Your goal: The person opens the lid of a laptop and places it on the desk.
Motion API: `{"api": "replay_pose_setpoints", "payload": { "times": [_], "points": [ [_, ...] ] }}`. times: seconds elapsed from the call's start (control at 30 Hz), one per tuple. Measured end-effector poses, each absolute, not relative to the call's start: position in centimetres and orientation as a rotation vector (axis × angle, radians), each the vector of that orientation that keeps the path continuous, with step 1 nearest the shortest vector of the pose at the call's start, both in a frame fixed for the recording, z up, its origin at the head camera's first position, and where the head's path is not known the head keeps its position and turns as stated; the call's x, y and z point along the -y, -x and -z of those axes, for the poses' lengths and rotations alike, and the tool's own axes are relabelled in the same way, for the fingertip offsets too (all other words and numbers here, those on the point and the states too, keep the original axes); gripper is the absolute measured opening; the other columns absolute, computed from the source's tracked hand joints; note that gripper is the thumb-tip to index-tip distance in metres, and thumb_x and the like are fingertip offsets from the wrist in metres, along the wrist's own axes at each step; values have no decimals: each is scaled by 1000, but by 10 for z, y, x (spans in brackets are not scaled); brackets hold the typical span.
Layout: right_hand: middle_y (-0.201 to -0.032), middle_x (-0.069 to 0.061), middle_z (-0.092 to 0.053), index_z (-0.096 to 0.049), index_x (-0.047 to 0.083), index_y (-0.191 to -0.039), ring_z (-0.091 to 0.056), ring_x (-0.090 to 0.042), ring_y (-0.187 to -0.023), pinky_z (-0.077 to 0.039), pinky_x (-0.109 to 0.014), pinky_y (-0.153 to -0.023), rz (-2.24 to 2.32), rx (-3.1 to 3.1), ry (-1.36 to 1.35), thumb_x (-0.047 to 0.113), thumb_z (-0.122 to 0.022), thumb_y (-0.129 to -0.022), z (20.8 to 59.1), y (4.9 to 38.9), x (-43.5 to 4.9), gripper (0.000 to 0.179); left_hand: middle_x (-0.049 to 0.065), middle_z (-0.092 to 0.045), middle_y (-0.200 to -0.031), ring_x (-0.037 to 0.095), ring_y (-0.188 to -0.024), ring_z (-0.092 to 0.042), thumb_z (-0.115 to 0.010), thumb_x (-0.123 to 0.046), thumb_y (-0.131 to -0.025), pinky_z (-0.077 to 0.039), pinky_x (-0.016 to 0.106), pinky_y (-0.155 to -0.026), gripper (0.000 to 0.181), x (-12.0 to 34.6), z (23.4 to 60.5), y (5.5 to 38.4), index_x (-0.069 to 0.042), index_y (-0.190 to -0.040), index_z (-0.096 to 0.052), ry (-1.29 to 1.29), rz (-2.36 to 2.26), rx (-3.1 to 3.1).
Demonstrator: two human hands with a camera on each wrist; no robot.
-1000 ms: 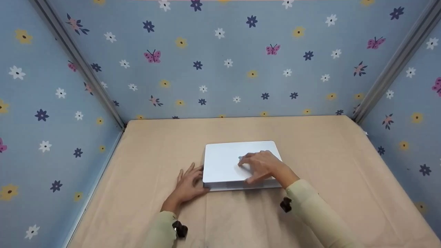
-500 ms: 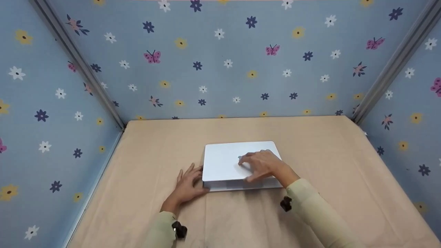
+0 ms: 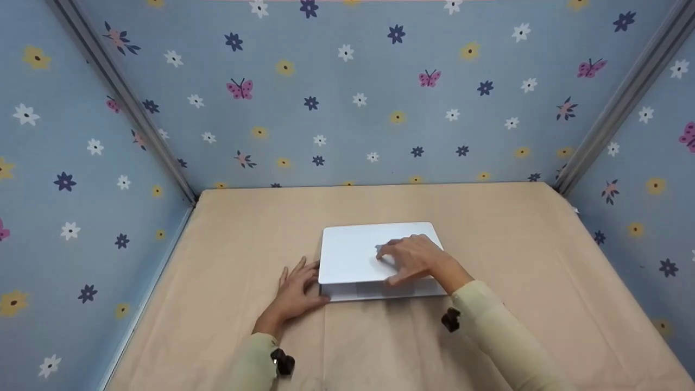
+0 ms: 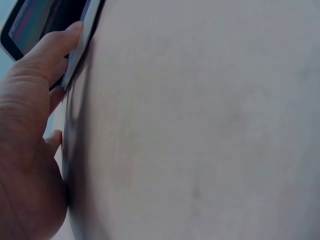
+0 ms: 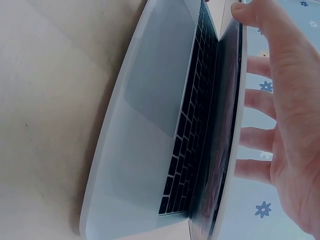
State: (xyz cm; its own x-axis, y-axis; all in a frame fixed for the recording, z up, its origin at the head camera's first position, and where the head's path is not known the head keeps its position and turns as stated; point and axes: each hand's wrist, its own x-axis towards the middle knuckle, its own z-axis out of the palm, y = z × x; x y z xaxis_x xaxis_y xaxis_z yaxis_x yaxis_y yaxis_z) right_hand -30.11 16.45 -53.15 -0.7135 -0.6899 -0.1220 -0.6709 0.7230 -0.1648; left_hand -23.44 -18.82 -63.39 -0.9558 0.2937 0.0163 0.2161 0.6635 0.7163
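Observation:
A silver laptop lies on the table with its lid raised a little over the base. My right hand is on the lid, fingertips on its outer face near a small bluish logo and thumb at the front edge. In the right wrist view, the lid stands between my right hand and the black keyboard. The trackpad shows too. At the base's front left corner, the thumb of my left hand touches the edge. Its other fingers spread along the left side.
A beige cloth covers the table. Blue walls with flowers and butterflies stand at the back and both sides, joined by grey corner posts. A dark wrist camera is on the left sleeve.
The lid's front edge has risen slightly, and the gap above the base is wider. My right hand has moved up a little with it. The left hand has stayed in place.

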Motion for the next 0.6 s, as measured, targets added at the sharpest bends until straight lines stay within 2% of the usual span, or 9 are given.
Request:
{"api": "replay_pose_setpoints", "payload": {
  "times": [0.1,0.3,0.6],
  "points": [
    [-147,-7,-78,-75,28,-140,-59,-22,-88,-56,-46,-79,166,-2746,1095,67,-78,-86,531,301,-164,67,16,-52,-176,52,-175,-22,-95,-34,-85,3,82,-138,63,188,634,234,-13,-142,-75,-430,-1180,-2775],
    [-144,-8,-80,-77,28,-137,-57,-21,-83,-49,-40,-72,167,-2743,1122,67,-79,-87,528,302,-165,64,15,-52,-176,52,-175,-22,-95,-33,-85,4,82,-137,62,188,633,233,-15,-141,-75,-426,-1183,-2774],
    [-140,-8,-81,-78,28,-134,-60,-21,-83,-50,-38,-69,169,-2754,1141,68,-79,-86,525,303,-166,63,14,-51,-178,50,-176,-20,-93,-36,-87,5,80,-139,67,188,632,233,-15,-147,-73,-418,-1175,-2759]
  ]
}}
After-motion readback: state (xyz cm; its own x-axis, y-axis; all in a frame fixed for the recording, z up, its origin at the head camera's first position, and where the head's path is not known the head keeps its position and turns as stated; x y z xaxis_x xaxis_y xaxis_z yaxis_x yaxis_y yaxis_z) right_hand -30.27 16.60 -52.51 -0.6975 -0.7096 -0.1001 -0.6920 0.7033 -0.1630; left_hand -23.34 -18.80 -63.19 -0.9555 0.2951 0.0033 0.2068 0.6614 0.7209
